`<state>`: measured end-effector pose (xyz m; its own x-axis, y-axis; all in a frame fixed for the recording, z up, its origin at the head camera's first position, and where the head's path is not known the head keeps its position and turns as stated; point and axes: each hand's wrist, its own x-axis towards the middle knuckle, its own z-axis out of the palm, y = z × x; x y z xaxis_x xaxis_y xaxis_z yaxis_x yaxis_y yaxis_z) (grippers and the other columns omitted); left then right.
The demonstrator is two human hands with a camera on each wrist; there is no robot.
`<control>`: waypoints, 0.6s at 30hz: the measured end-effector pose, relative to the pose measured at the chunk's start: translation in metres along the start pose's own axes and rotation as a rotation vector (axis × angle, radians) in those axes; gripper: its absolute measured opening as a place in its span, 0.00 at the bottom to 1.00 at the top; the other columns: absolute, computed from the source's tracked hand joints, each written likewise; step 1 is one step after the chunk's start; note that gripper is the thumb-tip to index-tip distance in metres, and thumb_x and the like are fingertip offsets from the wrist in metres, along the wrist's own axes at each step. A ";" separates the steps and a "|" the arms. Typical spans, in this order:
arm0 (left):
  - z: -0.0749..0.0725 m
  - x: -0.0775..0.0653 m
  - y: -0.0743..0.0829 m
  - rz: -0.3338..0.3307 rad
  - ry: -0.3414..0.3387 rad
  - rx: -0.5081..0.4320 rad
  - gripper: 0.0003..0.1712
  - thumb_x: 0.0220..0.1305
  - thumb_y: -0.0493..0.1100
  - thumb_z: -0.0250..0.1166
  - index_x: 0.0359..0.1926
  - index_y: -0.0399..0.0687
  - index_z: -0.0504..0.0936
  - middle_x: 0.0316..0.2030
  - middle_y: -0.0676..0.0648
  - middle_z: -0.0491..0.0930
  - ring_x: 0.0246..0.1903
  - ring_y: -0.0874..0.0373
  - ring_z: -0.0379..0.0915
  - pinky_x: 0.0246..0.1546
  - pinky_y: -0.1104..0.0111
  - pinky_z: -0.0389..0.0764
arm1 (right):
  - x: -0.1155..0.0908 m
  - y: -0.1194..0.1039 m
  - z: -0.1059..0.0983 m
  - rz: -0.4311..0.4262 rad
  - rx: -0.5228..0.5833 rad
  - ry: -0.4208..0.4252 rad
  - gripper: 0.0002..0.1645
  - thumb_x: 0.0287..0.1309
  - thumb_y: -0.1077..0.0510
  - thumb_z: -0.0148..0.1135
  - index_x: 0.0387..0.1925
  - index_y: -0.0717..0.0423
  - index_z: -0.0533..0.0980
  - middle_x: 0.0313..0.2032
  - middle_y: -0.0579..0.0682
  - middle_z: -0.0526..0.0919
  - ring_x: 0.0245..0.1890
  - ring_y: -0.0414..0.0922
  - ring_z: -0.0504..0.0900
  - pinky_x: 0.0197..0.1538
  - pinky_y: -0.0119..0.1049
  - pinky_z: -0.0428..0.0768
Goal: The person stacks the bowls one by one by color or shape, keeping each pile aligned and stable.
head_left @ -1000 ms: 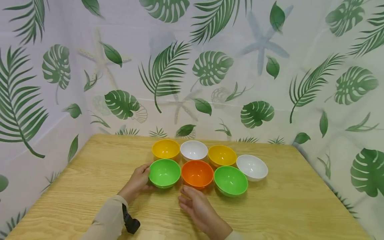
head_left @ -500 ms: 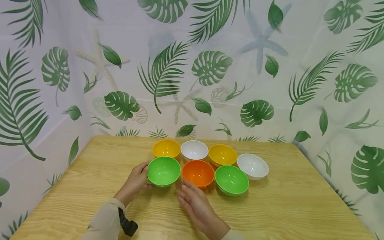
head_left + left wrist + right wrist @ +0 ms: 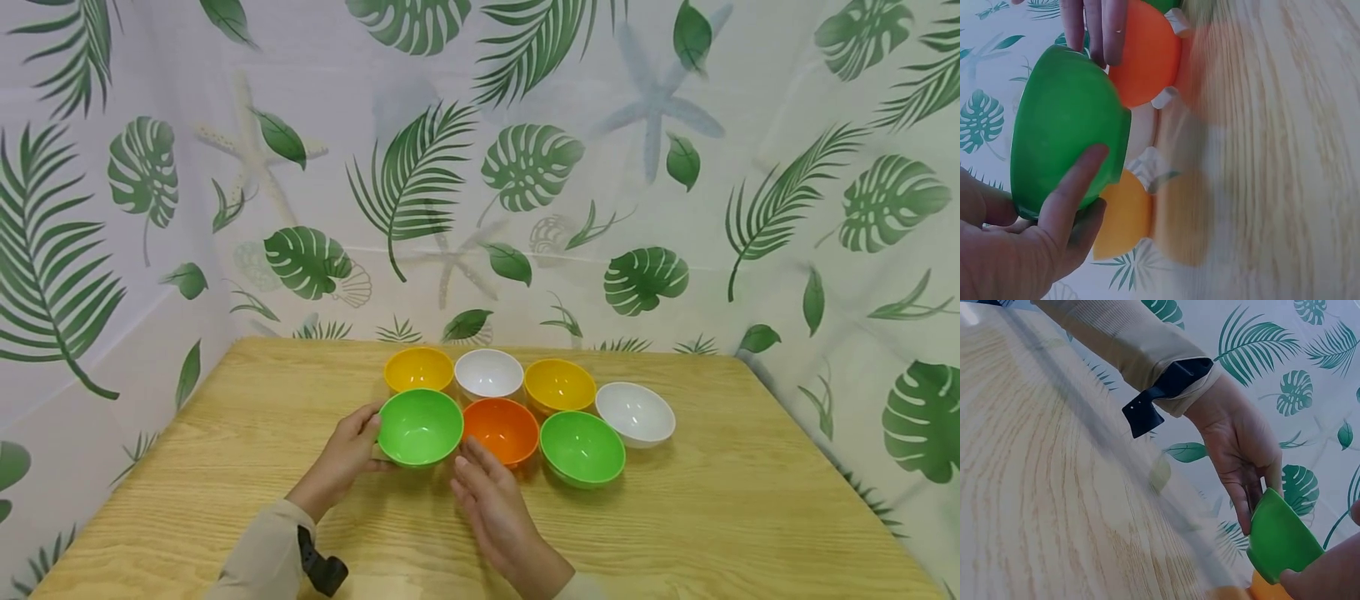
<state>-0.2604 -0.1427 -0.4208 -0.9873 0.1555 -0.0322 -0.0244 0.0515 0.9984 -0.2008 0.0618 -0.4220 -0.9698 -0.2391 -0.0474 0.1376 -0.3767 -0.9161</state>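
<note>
My left hand (image 3: 347, 454) grips the left green bowl (image 3: 420, 427) by its left side, thumb at the rim and fingers under its outer wall. In the left wrist view this green bowl (image 3: 1066, 125) is raised off the table and tilted. My right hand (image 3: 501, 517) is at the bowl's lower right with its fingers extended. Its fingertips (image 3: 1112, 53) meet the bowl's far edge in the left wrist view. Close behind them sits an orange bowl (image 3: 504, 429), and right of it stands a second green bowl (image 3: 582, 448).
Behind stand a yellow bowl (image 3: 418, 368), a white bowl (image 3: 489, 373), another yellow bowl (image 3: 559, 385) and, at the right end, another white bowl (image 3: 635, 414). All rest on a wood-grain table (image 3: 720, 517). A leaf-print cloth (image 3: 555, 275) hangs behind the table.
The left green bowl has risen from the table in my left hand and shifted slightly right, toward the orange bowl. My right hand has moved up to its lower right side.
</note>
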 end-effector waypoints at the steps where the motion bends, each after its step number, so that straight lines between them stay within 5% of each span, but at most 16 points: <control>1: 0.001 -0.001 0.001 -0.001 -0.003 0.002 0.24 0.78 0.38 0.36 0.70 0.33 0.56 0.62 0.30 0.62 0.54 0.43 0.71 0.40 0.56 0.84 | 0.000 0.000 0.000 -0.005 -0.007 0.000 0.43 0.69 0.57 0.50 0.72 0.70 0.40 0.73 0.66 0.40 0.72 0.61 0.46 0.72 0.48 0.55; 13: 0.009 -0.010 0.011 0.011 -0.026 -0.023 0.24 0.77 0.40 0.41 0.70 0.41 0.60 0.60 0.32 0.64 0.59 0.37 0.67 0.38 0.54 0.84 | -0.007 -0.006 0.000 -0.077 -0.121 0.009 0.40 0.68 0.58 0.51 0.72 0.68 0.45 0.72 0.66 0.48 0.68 0.59 0.59 0.69 0.51 0.61; 18: 0.020 -0.017 0.018 0.041 -0.088 -0.040 0.27 0.77 0.39 0.40 0.73 0.42 0.53 0.59 0.32 0.60 0.58 0.37 0.67 0.41 0.54 0.83 | -0.007 -0.017 -0.012 -0.119 -0.218 0.004 0.41 0.67 0.56 0.55 0.73 0.62 0.48 0.72 0.61 0.53 0.66 0.56 0.63 0.67 0.46 0.66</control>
<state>-0.2412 -0.1249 -0.4032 -0.9700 0.2430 0.0070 0.0081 0.0037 1.0000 -0.1990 0.0810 -0.4112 -0.9775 -0.2005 0.0651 -0.0244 -0.1995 -0.9796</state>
